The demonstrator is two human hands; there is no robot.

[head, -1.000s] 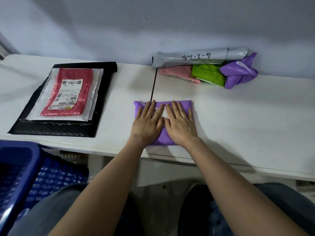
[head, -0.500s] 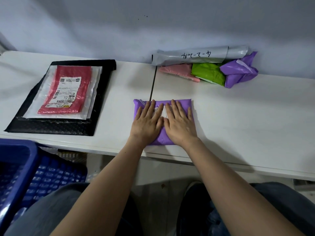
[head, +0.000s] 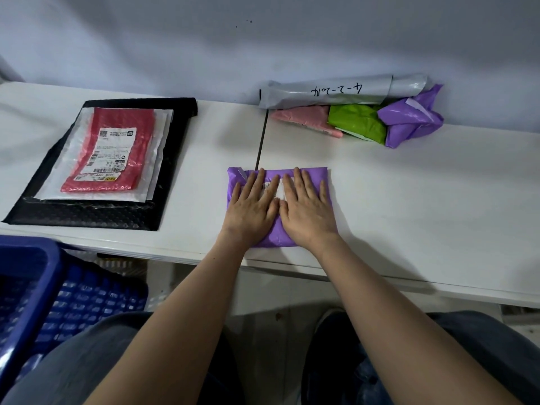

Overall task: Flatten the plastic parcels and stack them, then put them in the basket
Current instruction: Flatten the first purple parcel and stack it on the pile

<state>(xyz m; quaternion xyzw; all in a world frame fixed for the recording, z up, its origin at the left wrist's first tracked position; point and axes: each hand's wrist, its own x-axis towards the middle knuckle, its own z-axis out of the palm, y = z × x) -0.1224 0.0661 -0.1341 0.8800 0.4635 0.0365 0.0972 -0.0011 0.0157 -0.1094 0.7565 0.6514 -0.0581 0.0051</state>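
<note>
A: Hazards at this step?

B: Both palms lie flat, fingers straight, on the purple parcel [head: 331,200] near the worktop's [head: 423,206] front edge. The left hand [head: 252,203] and right hand [head: 307,206] press side by side. Slick plastic likely skids under uneven pressure; a push toward the body could send it over that edge. Trapped air may spring it back.

A: Clearance?

B: Open surface lies to the right and behind, up to the unflattened parcels [head: 356,121] at the wall. The flattened stack [head: 108,159] sits well apart on the left; the path between shows nothing in the way. The blue basket [head: 32,287] waits below the left front edge.
</note>
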